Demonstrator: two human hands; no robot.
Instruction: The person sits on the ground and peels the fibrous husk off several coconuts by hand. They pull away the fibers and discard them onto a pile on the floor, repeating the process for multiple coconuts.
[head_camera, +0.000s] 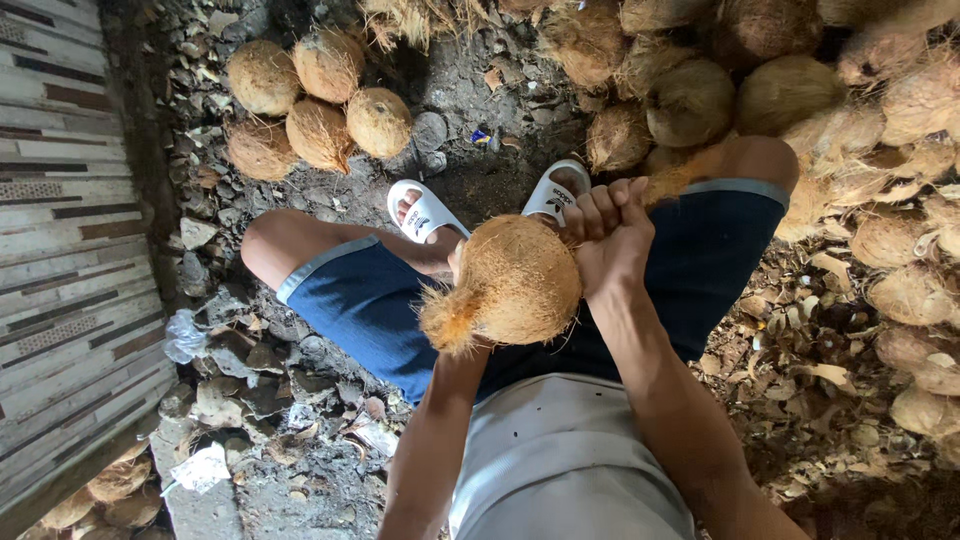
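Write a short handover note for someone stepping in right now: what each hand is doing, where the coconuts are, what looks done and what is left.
Left hand: mostly hidden behind the round, brown, fibrous husked coconut, supporting it above the lap.
Right hand: closed in a fist at the coconut's right side; what the fingers grip cannot be seen.
Done: five similar husked coconuts lie grouped on the ground at upper left.
Left: a fibre tuft hangs from the held coconut; a large pile of coconuts sits at upper right.
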